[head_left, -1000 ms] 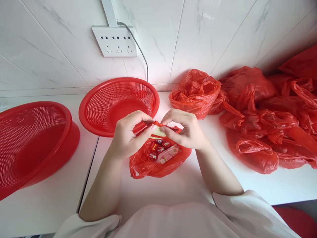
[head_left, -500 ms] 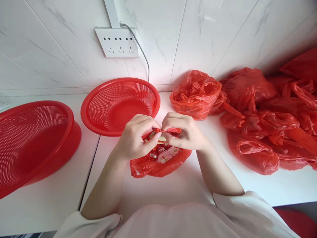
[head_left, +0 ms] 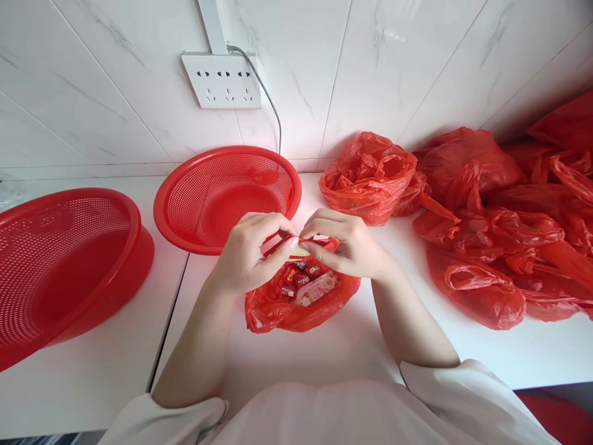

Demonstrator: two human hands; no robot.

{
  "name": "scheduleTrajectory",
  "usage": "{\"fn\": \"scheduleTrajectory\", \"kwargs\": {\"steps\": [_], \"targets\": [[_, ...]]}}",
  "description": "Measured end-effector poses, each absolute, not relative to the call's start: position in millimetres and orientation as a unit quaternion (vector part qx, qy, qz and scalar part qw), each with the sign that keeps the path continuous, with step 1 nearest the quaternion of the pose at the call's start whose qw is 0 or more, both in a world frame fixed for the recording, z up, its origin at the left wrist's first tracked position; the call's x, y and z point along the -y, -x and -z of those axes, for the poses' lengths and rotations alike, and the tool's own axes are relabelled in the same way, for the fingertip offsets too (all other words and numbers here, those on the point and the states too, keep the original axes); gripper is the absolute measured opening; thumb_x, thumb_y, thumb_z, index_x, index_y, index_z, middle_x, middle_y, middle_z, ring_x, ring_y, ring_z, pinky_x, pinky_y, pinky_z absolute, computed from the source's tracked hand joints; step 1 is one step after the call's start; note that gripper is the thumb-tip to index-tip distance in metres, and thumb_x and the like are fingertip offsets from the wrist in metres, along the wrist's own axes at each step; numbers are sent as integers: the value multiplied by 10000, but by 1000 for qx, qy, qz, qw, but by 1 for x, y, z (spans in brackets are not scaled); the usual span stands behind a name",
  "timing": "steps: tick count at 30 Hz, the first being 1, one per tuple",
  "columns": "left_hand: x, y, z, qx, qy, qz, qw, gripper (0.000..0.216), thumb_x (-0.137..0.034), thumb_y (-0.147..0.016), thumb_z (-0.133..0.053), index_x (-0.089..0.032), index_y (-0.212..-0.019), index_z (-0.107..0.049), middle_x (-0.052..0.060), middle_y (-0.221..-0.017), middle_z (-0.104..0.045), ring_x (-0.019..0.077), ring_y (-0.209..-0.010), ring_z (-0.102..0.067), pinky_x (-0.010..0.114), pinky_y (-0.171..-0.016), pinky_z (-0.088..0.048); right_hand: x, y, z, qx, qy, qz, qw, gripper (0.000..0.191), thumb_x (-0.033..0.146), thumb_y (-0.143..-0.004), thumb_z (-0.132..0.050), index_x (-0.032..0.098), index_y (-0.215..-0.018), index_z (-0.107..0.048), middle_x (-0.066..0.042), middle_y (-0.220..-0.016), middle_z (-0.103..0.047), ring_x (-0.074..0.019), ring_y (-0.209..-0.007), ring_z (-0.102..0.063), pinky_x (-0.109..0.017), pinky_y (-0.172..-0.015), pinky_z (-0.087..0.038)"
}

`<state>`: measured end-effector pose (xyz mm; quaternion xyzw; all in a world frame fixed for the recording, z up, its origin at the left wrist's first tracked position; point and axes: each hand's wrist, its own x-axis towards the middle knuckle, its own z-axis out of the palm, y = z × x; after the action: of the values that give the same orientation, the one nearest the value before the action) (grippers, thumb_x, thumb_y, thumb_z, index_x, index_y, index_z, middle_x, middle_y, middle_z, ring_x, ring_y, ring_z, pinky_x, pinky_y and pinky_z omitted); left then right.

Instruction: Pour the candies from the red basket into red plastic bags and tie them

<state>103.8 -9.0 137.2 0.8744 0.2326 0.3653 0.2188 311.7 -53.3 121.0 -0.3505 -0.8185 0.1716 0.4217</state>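
My left hand (head_left: 254,252) and my right hand (head_left: 346,244) meet over an open red plastic bag (head_left: 310,319). Thumbs and fingers of both pinch the top edge of a red and pale yellow packet (head_left: 300,251), side by side. Its kind I cannot make out, as the fingers cover much of it. Inside the bag below lie several small red wrapped sweets (head_left: 296,278) and a pink packet (head_left: 319,289) with a flower print. The bag rests on the white table (head_left: 296,361).
Two red perforated plastic baskets stand left, one behind my left hand (head_left: 160,213) and one at the far left (head_left: 143,259). A bundled red bag (head_left: 368,179) sits behind on the right. Several filled red bags (head_left: 477,287) crowd the right side. A socket panel (head_left: 222,80) with a cable is on the wall.
My fingertips have shifted slightly along the packet's edge, and it is lifted a little, so more of the sweets in the bag shows. The view has moved slightly.
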Motion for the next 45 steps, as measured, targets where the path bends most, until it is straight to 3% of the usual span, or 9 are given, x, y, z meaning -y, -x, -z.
{"fn": "scheduleTrajectory", "kwargs": {"steps": [4, 12, 22, 28, 34, 39, 45], "targets": [[10, -107, -134, -226, -883, -367, 187, 71, -156, -850, -602, -209, -807, -580, -26, -708, -636, 139, -666, -586, 333, -768, -466, 54, -312, -122, 810, 365, -199, 413, 89, 227, -877, -636, 197, -959, -617, -45, -907, -647, -166, -788, -598, -314, -716, -511], [10, -113, -127, -194, -888, -387, 152, 72, -159, -845, -583, -222, -811, -582, -25, -738, -669, 152, -677, -603, 380, -879, -477, 55, -317, -121, 821, 358, -183, 405, 32, 195, -916, -561, 200, -889, -577, -42, -868, -632, -153, -745, -578, -302, -683, -494], [11, -109, -135, -234, -881, -365, 189, 106, -243, -800, -684, -212, -829, -587, -13, -764, -663, 163, -722, -611, 358, -809, -475, 55, -315, -121, 817, 350, -159, 430, 42, 227, -951, -560, 200, -936, -589, -51, -877, -630, -153, -743, -580, -301, -668, -494], [9, -106, -134, -226, -884, -377, 161, 81, -172, -787, -653, -210, -785, -581, -22, -688, -633, 152, -652, -585, 367, -796, -490, 55, -311, -122, 802, 344, -167, 460, 21, 223, -919, -616, 202, -922, -617, -40, -857, -638, -153, -749, -586, -305, -677, -510], [7, -105, -131, -229, -866, -421, 142, 90, -175, -782, -670, -221, -798, -594, -41, -641, -595, 155, -652, -590, 368, -799, -503, 53, -311, -122, 786, 359, -183, 469, 111, 233, -913, -601, 196, -1018, -608, -66, -971, -642, -170, -837, -612, -332, -748, -533], [8, -107, -131, -237, -865, -417, 148, 72, -180, -794, -668, -201, -786, -600, -25, -672, -623, 153, -679, -598, 348, -782, -498, 54, -315, -122, 789, 372, -158, 463, 5, 195, -888, -607, 196, -892, -609, -32, -850, -649, -152, -752, -599, -301, -688, -501], [12, -111, -132, -235, -895, -321, 200, 32, -184, -800, -658, -187, -806, -627, -10, -734, -662, 152, -718, -603, 344, -809, -475, 54, -318, -121, 819, 360, -119, 431, 39, 196, -862, -620, 194, -833, -594, -26, -804, -653, -149, -708, -584, -292, -661, -468]]}}
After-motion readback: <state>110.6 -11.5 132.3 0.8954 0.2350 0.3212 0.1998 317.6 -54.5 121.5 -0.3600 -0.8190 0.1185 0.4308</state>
